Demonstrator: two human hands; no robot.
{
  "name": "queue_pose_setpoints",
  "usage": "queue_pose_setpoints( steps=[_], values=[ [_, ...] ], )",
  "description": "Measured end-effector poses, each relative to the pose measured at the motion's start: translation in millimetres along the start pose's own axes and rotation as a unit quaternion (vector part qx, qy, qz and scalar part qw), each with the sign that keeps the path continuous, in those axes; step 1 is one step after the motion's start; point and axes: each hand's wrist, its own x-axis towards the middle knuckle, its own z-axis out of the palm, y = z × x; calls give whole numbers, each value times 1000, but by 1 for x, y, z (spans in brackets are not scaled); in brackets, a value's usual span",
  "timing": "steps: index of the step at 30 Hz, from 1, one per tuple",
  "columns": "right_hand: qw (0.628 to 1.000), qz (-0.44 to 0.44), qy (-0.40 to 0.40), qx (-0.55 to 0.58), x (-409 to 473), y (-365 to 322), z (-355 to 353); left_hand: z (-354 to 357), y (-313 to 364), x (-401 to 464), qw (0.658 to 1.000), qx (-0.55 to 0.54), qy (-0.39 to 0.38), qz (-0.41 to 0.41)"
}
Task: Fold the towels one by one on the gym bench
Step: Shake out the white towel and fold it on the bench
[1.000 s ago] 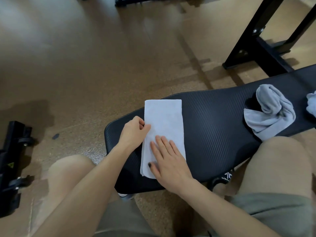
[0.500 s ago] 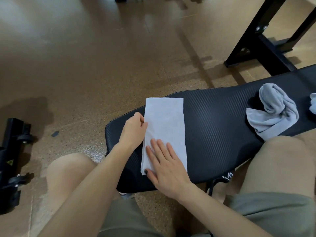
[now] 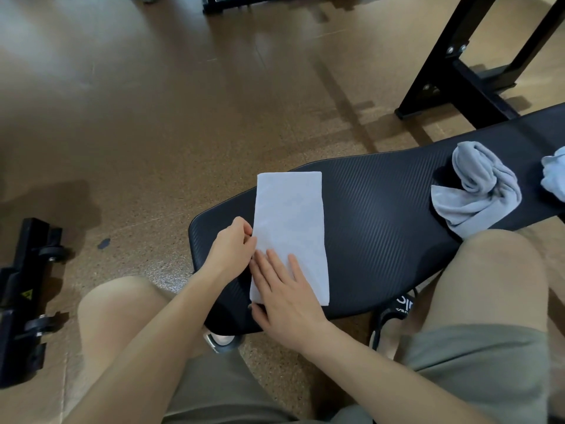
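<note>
Brown speckled gym flooring (image 3: 153,133) stretches behind a black padded bench (image 3: 382,234) that runs across the frame from lower left to upper right. A white towel (image 3: 290,221), folded into a long narrow strip, lies across the bench near its left end, its far edge reaching the bench's far side and its near end close to the near side. The person's right hand (image 3: 284,292) lies flat on the near part of the strip, fingers straight and slightly spread, pressing the cloth down, with the thumb just off the near left corner. The left hand (image 3: 232,249) sits just beside it at the towel's left edge, fingers curled and pinching that edge between thumb and fingertips. Farther right on the bench, well apart from the folded strip, a grey towel (image 3: 480,191) sits in a crumpled, twisted heap. A pale blue towel (image 3: 555,175) lies bunched at the frame's right edge, partly cut off. The person's bare knees and olive shorts (image 3: 474,362) fill the lower frame on either side of the bench. A black steel frame (image 3: 452,78) stands on the floor beyond the bench at upper right, and black wheeled equipment (image 3: 21,286) rests on the floor at far left.
</note>
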Motion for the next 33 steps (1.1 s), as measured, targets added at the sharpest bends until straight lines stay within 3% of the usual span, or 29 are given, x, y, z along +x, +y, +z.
queue_pose_setpoints(
  steps=[4, 17, 22, 26, 33],
  values=[
    [1000, -12, -10, -7, -8, 6, 8, 3, 0, -3, 995, 77, 10, 56],
    [999, 17, 19, 29, -61, 26, 12, 22, -5, -41, 990, 124, 41, 47],
    [999, -18, 2, 30, -71, 50, 11, 20, -4, -45, 993, 110, 43, 21],
    [995, -51, 20, 88, -61, 64, -10, 33, 3, -60, 949, 308, 39, 52],
    [990, -137, 4, 29, -44, 90, -27, 24, 6, -88, 888, 430, 10, 165]
  ],
)
